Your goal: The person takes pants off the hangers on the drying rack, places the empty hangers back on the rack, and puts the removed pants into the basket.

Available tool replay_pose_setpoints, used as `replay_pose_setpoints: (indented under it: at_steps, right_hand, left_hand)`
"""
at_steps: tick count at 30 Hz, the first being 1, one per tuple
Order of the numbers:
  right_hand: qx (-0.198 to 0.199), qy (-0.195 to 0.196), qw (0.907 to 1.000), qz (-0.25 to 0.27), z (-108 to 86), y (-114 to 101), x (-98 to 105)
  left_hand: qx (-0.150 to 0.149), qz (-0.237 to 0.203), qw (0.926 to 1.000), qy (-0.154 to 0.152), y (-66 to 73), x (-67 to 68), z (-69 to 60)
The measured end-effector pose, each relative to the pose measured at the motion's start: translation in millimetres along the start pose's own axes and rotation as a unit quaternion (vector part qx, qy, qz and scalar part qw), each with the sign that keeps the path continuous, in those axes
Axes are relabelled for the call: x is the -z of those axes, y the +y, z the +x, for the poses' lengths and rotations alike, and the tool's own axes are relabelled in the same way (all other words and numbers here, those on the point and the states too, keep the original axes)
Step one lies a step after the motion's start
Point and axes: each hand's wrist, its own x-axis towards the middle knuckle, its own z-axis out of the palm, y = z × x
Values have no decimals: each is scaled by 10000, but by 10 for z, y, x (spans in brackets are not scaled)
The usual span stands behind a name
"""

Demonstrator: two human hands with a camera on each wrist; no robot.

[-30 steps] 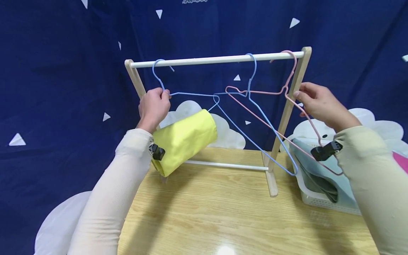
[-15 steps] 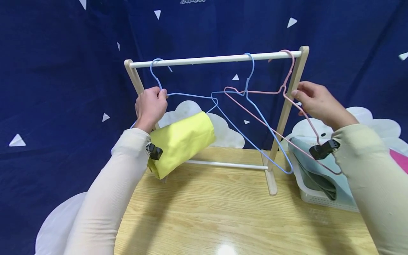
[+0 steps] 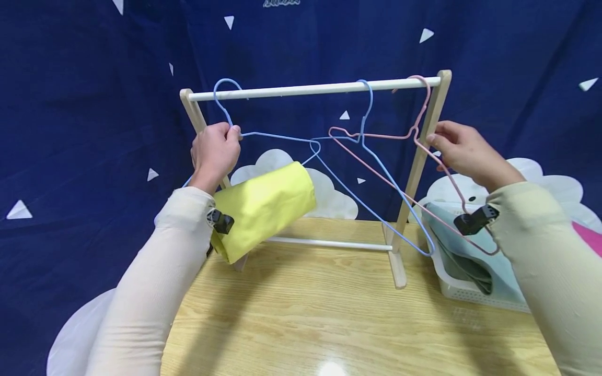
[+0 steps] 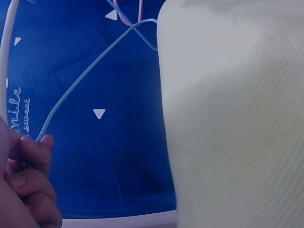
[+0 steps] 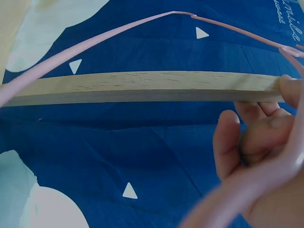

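Note:
My left hand grips a blue hanger at the base of its hook. The hook loops over the white rail, its top standing a little above it. A folded yellow cloth drapes over this hanger's lower part. In the left wrist view, curled fingers hold the blue wire; the sleeve hides the cloth. My right hand holds the wooden right post of the rack, thumb and fingers on opposite sides in the right wrist view. A pink hanger hangs beside that hand.
Another blue hanger hangs on the rail left of the pink one, overlapping it in view. A white basket with grey-green and light blue cloth stands right of the rack on the wooden table. A dark blue curtain hangs behind.
My left hand has moved slightly left and up with the blue hanger and yellow cloth; the hook now rises higher above the rail. My right hand keeps its hold on the post.

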Motion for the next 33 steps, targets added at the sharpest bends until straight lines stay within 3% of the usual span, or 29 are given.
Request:
replay_pose_setpoints:
  at_steps: [18, 24, 28, 33]
  right_hand:
    - [68, 39, 10000, -39, 18, -8, 8]
    - [97, 104, 9999, 11, 23, 1, 0]
    - [112, 134, 9998, 49, 27, 2, 7]
    - [37, 34, 10000, 27, 41, -8, 24]
  left_hand:
    - [-217, -167, 9993, 250, 108, 210, 57]
    - [-289, -161, 9994, 98, 146, 263, 17]
    - [-495, -85, 9987, 4, 154, 253, -37]
    - [-641, -78, 9972, -368, 142, 222, -108]
